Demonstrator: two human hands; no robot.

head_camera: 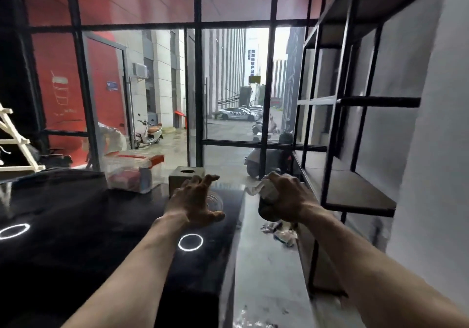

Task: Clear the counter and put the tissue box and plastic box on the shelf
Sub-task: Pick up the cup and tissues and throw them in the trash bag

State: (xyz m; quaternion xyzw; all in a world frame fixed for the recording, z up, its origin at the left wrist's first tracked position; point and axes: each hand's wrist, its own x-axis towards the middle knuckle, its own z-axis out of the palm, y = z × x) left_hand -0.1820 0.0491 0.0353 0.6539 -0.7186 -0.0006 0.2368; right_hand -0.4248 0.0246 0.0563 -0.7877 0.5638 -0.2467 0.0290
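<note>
The left hand [196, 201] is spread open, fingers fanned, above a clear plastic cup [214, 203] that stands on the black counter [76, 226] close to its right edge; it does not look to be touching the cup yet. The right hand [284, 198] is closed round a crumpled wad [266, 195], pale above and dark below, probably rubbish, held off the counter over the gap between counter and shelf [355, 188]. The step in hand seems to be clearing litter, so the left hand should come down over the cup's rim and close lightly: a thin cup will buckle or skid on the glossy top if pinched hard or nudged sideways. The tissue box [186, 175] sits just beyond the cup at the far right corner of the counter, and the plastic box [132, 173] with its orange lid stands to its left along the far edge, apart from it. Both are still on the counter. A reach that overshoots would knock the tissue box toward the window. To the right the counter ends in a straight edge, with a pale floor strip below where more scraps [281, 231] lie. The shelf's dark boards appear bare, and its black uprights are what a carried box could catch on. The near and left counter look free for sliding things.
</note>
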